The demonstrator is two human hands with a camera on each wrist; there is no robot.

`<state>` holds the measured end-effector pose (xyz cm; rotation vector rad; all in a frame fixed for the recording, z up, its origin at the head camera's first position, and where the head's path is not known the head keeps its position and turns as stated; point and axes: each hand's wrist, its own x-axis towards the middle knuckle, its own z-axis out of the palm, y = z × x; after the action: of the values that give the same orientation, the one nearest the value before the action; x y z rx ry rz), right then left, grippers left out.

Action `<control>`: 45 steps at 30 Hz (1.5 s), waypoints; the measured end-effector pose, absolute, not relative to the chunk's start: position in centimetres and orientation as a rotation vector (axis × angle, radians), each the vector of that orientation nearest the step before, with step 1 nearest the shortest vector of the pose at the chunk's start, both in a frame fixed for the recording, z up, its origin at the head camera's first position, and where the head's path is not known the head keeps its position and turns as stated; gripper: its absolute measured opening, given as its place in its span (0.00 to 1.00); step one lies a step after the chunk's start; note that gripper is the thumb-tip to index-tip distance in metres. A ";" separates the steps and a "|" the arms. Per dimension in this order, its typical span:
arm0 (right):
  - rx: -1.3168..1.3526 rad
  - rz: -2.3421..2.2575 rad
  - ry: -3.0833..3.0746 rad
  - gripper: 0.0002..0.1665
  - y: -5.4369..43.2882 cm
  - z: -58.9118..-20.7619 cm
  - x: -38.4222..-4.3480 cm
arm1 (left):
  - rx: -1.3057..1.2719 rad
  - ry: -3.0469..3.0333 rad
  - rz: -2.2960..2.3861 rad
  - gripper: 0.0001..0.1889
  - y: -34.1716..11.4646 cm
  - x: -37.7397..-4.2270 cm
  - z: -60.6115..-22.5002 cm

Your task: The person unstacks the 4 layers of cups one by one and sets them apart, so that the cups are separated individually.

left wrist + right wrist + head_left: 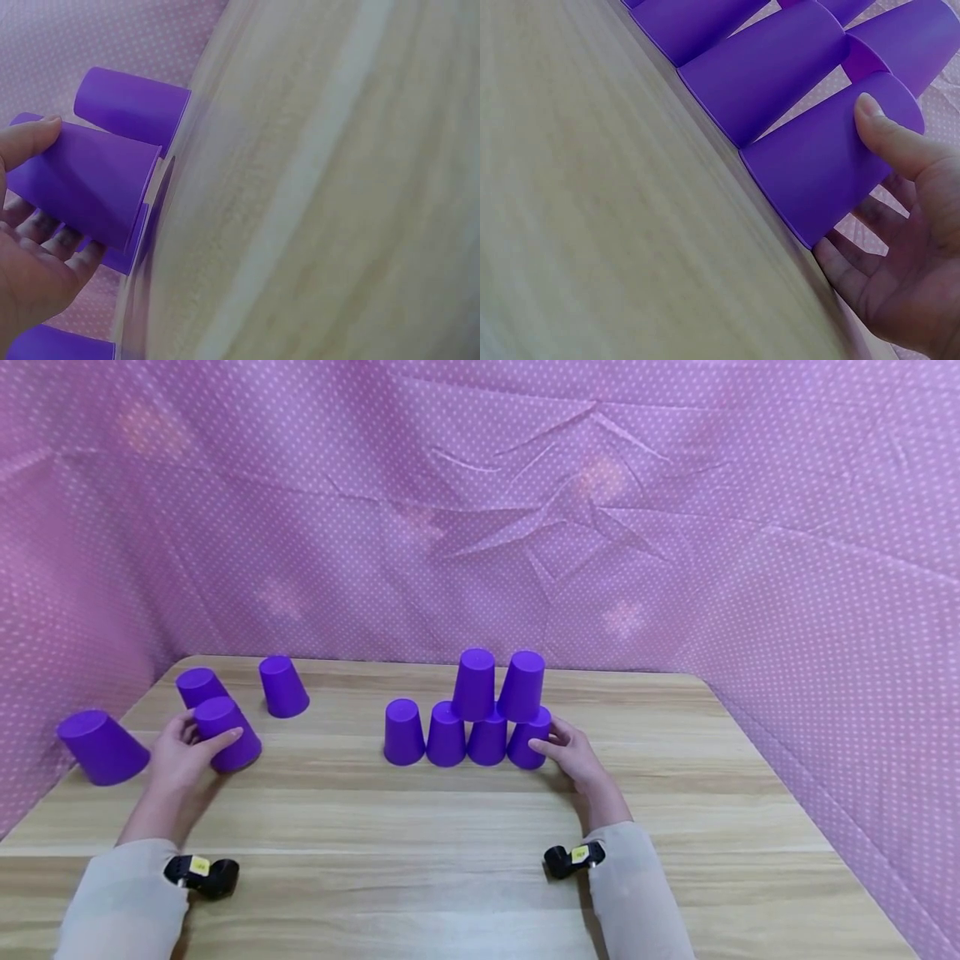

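The left hand has its thumb and fingers around a purple cup, which sits between two and three o'clock from that hand; the cup has its small end up and its long way runs up and down; I can't tell if its rim touches the counter; the left hand is the near one for this cup, and the right hand is well apart from it; from this cup, the first low cup of the stack is straight out at three o'clock, with its top bare, and that looks like the line that counts most; the right hand has its thumb and fingers around the end cup, at about nine o'clock from it; between those two low cups stand two middle cups, so the bottom row has four; two top cups rest on the row, one over the two middle cups and one over the third and the end cup; near the left hand are three more cups, a side cup at nine o'clock, a back cup near one o'clock, and a lone cup at two o'clock.
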<state>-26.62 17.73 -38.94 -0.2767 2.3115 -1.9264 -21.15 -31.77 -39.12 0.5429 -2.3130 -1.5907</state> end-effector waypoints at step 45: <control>-0.251 -1.912 2.348 0.36 18.3 -41.2 -28.2 | 0.457 -2.303 -1.536 0.40 -33.3 -23.5 -42.6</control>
<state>-28.22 18.29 -41.18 -0.2512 2.3479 -1.9115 -23.48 -33.33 -42.55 0.4569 -2.3034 -1.5357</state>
